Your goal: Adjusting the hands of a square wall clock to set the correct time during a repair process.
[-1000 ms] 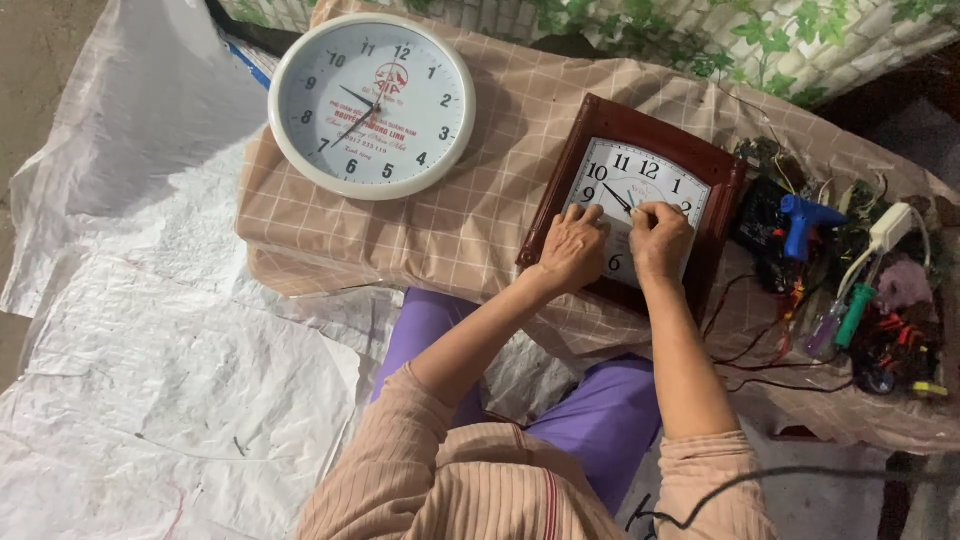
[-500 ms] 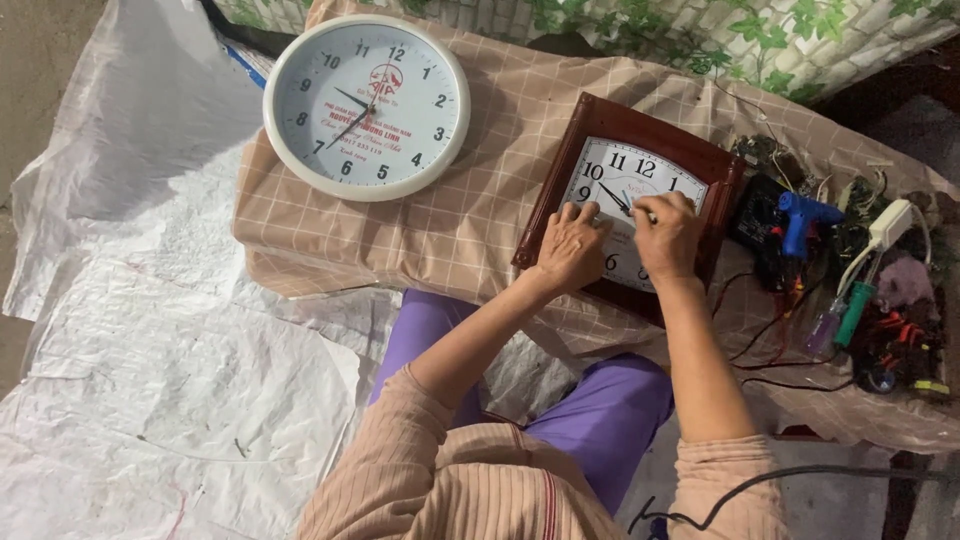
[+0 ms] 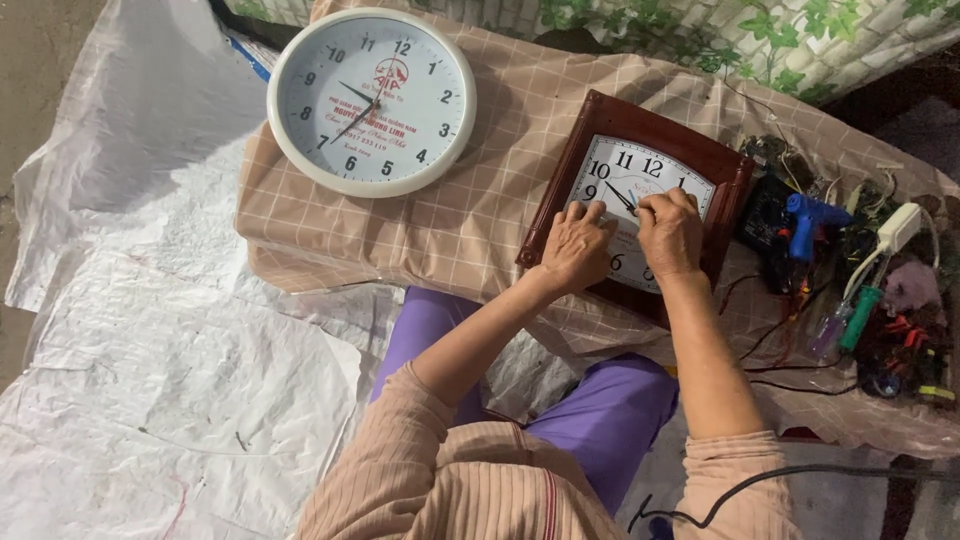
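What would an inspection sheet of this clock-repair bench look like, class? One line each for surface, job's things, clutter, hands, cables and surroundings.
Surface: low table under a checked beige cloth.
Job's things: wood-framed clock lying face up; both hands rest on its dial.
Clutter: round white clock at the far left of the table; blue glue gun, green-handled screwdriver and small parts at the right end.
Hands: left hand flat on the dial; right hand with fingertips at the clock hands.
Cables: red and black wires beside the tools; black cord near the lap.
Surroundings: white plastic sheeting on the ground; leaf-patterned cloth behind.
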